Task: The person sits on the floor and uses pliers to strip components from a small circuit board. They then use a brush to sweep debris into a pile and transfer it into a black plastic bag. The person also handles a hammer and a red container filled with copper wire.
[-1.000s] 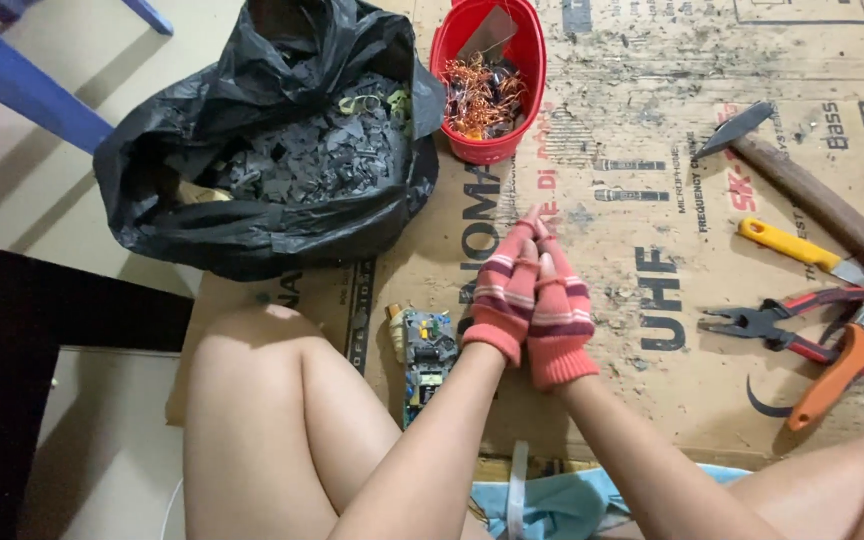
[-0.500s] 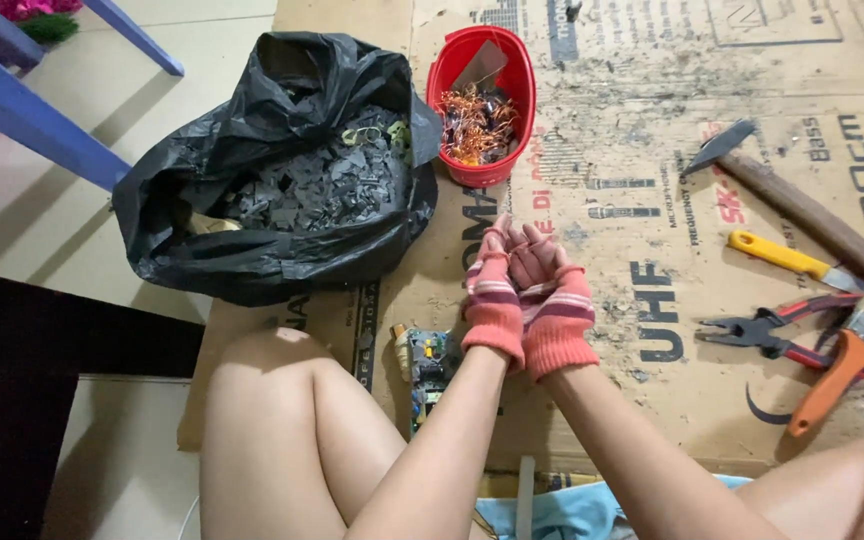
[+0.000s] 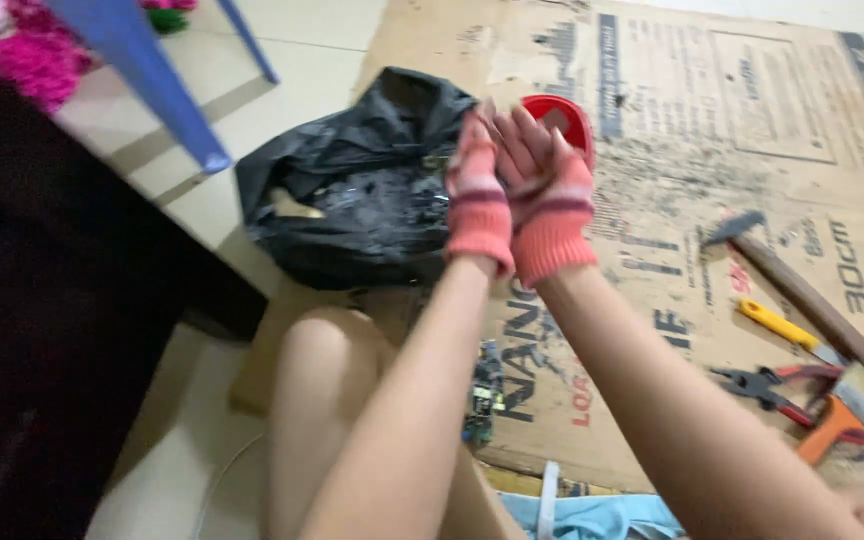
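Gloves go on best unhurried — left hand [image 3: 479,205] and right hand [image 3: 549,200], fingers loosely spread and holding nothing, press together above the black bag [image 3: 352,200] and red bowl [image 3: 574,116].

— What covers the floor?
— A flattened brown cardboard sheet [image 3: 752,110]. A black plastic bag [image 3: 352,200] sits at its left edge, a red plastic bowl [image 3: 564,112] beside it.
— And the right edge?
— A wooden-handled hammer [image 3: 802,290], yellow-handled screwdriver [image 3: 782,328], red-handled pliers [image 3: 767,385].

I'm holding my left hand [image 3: 479,205] and right hand [image 3: 550,205] up together, both wearing pink fingerless gloves, over the black bag [image 3: 352,190] and red bowl [image 3: 564,113]. Tools are lying on the cardboard [image 3: 732,100].
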